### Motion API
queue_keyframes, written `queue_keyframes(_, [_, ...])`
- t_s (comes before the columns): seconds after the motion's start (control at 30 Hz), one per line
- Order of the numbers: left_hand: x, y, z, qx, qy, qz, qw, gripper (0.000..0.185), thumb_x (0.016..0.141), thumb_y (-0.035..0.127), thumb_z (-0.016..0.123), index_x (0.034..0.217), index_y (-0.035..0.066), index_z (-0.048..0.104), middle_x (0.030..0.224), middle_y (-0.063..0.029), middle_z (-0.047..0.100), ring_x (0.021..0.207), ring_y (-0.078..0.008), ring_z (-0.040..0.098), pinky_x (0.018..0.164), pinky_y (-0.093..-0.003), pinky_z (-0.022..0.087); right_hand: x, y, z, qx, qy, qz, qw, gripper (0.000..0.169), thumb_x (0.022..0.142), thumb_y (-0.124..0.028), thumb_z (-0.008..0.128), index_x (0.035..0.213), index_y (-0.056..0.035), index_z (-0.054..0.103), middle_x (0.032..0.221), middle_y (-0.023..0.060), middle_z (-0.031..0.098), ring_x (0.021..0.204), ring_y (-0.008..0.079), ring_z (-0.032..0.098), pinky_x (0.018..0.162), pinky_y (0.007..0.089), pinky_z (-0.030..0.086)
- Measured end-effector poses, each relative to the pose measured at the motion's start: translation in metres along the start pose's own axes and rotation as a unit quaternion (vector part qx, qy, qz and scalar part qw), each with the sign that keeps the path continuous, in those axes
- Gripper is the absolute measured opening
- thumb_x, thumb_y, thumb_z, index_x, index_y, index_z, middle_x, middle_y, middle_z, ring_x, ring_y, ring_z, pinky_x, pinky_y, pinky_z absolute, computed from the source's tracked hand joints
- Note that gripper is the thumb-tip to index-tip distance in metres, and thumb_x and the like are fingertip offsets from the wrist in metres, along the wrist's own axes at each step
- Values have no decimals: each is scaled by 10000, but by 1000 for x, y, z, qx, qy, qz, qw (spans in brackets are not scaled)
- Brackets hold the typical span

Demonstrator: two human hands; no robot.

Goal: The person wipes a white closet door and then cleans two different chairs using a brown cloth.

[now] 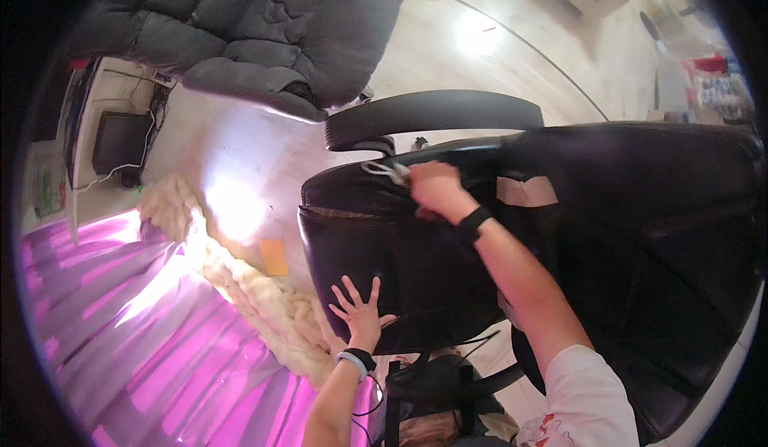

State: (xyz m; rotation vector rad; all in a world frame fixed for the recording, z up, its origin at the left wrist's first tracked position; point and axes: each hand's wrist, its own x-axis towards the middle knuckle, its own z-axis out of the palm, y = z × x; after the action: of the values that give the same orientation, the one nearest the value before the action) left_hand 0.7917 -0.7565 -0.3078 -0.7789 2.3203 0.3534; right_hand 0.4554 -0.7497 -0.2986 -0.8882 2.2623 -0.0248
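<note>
A black leather-like office chair [432, 279] lies in front of me, its seat at the centre and its backrest to the right. My left hand [360, 318] rests with fingers spread on the seat near its lower left edge, holding nothing. Near the seat's upper edge, below the curved armrest [432, 108], my right hand [433, 188] is closed on a whitish item with a loop [384, 170]; blur and the fingers hide what it is. A beige patch [527, 191] is on the chair just right of that hand. The seat's left edge shows a worn, brownish seam.
A dark padded recliner [252, 33] stands at the upper left. A purple-lit sheet [180, 351] and a cream fluffy blanket [270, 297] lie at the lower left. An orange card [274, 257] is on the floor. Cables and a black box [120, 141] sit at the far left.
</note>
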Motion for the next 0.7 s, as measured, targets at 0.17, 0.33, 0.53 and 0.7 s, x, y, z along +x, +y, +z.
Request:
queue_keyframes(0.17, [6,3,-6,-22,10,26,999,1067,626,558,790,1502,414,197,1546,-285,-136,1383,-582,-71,995,-786,123,22,53,-5,-23,126,194,973,230,874,-299,579,935,-143,737,954,85,719,898,270,693,738,436,502])
queue_keyframes(0.33, [7,3,14,41,40,12,998,1152,609,644,760,1526,381,114,1524,-321,-168,1368,-605,-16,971,-785,187,24,-102,18,-170,128,-98,972,124,763,-220,663,840,-178,750,943,69,698,943,247,656,733,406,459])
queue_keyframes(0.53, [-9,14,26,7,24,2,1000,1155,598,684,746,1524,391,121,1525,-340,-75,1319,-649,82,921,-760,298,45,-152,59,-79,200,-289,933,117,744,-194,645,825,-131,700,932,64,657,921,265,643,768,443,485])
queue_keyframes(0.7, [-20,-42,1,-36,8,173,984,924,789,516,691,1521,419,135,1582,-199,80,1371,-501,184,1038,-619,268,46,-134,50,-100,154,-85,979,158,819,-238,598,840,-170,738,869,44,702,867,248,667,724,432,467])
